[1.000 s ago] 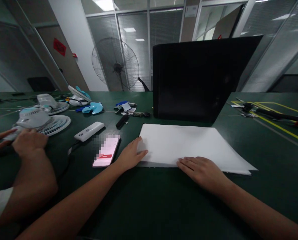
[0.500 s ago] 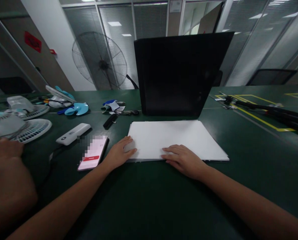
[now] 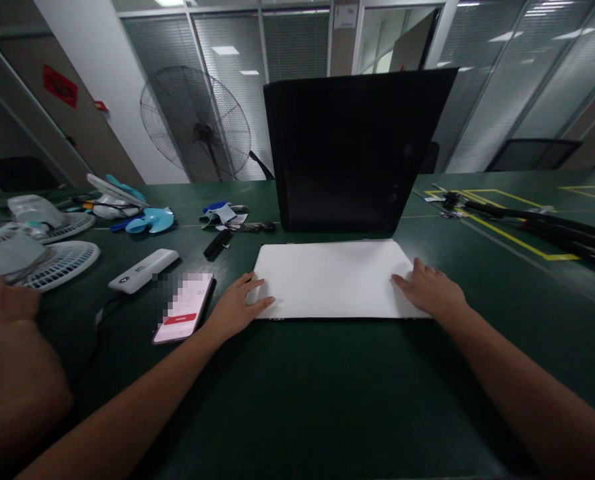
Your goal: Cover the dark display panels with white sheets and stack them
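A flat stack of white paper (image 3: 327, 280) lies on the table in front of me, with thin dark edging showing around it. Directly behind it stands a large black panel (image 3: 357, 153), upright and leaning slightly back, like a raised cover; whether the two are joined I cannot tell. My left hand (image 3: 237, 303) rests open on the paper's left edge, thumb and fingers spread. On the opposite side my right hand (image 3: 432, 287) is open too, its thumb on the paper and its other fingers along the right edge.
Left of the paper are a phone (image 3: 184, 310), a white power bank (image 3: 144, 270), a black stick-like item (image 3: 217, 244), blue fan blades (image 3: 152, 220) and white fan parts (image 3: 70, 263). Another person's hand (image 3: 7, 303) is at far left. Black poles (image 3: 537, 220) lie at right.
My right hand has moved from the paper's front middle to its right edge. The paper's front right corner, which stuck out, now sits squarer with the rest. My left hand stays put.
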A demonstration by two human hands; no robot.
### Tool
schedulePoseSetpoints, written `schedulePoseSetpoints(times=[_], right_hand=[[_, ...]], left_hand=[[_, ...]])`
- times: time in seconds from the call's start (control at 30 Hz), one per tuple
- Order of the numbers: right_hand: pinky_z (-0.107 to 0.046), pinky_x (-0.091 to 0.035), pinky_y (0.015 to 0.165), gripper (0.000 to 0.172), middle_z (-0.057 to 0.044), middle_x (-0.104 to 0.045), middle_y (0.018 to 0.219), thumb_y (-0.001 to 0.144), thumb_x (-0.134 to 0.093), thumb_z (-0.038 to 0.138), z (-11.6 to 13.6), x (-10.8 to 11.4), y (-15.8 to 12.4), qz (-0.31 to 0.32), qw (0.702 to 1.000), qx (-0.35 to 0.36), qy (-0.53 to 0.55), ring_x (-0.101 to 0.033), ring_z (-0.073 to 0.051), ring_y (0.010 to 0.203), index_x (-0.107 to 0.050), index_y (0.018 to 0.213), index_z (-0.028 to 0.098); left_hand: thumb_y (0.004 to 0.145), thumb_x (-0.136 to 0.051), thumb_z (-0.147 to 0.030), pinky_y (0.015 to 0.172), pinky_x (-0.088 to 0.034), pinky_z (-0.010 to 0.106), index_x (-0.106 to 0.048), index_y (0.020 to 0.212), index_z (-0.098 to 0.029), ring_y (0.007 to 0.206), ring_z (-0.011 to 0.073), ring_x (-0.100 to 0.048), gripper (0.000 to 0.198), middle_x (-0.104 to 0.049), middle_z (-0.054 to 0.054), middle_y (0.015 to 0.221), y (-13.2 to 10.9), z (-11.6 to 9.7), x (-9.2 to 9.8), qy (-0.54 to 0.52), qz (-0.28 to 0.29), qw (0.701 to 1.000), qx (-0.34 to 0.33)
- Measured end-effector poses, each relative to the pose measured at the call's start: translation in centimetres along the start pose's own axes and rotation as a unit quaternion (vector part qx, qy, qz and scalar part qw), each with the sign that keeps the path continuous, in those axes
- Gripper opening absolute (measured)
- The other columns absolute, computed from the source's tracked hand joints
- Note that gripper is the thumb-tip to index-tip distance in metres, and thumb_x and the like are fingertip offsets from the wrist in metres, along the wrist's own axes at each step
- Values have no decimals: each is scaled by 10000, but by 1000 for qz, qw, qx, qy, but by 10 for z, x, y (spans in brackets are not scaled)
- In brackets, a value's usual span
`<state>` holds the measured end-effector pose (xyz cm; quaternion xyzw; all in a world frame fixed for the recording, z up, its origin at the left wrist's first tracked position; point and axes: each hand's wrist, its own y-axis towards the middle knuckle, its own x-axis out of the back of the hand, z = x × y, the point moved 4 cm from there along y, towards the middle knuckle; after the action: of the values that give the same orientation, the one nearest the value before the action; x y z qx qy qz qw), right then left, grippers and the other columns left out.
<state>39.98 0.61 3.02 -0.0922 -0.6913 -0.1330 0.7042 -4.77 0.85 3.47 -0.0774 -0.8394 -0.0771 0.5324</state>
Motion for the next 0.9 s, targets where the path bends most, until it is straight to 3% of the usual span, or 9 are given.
schedulePoseSetpoints(times=[0.2,0.57,0.8,0.9], right_hand=[[-613,-479,942,905,-309,-586,1331,944,-237,709,8,-1,-8,21,1000,-9,-1,-608,-453,1173,-355,1547,45],[-640,-484,927,984,-343,-369,1531,919,-189,770,25,1,-25,11,1000,1,-22,-578,-497,1205,-334,1565,43],[-676,-456,981,1031,-329,-264,1597,904,-191,815,29,0,-29,1,1000,4,-7,-436,-546,1343,-321,1583,50],[-678,-308,1135,950,-264,-251,1631,937,-253,774,43,4,-35,-23,994,109,2,-262,-473,1481,-344,1581,81]], left_hand=[[892,-546,-658,1172,-363,539,-474,1510,-219,1499,352,-344,761,-295,108,1666,-3,-3,2,23,28,999,-8],[942,-445,-669,1204,-330,509,-411,1546,-218,1511,329,-326,754,-256,100,1677,0,4,-6,43,26,998,-34],[977,-366,-653,1218,-305,502,-353,1574,-194,1536,314,-264,753,-228,106,1683,-4,-1,-5,50,31,997,-47],[986,-369,-636,1229,-281,493,-355,1572,-183,1543,308,-247,741,-205,117,1689,-4,0,-5,56,34,996,-53]])
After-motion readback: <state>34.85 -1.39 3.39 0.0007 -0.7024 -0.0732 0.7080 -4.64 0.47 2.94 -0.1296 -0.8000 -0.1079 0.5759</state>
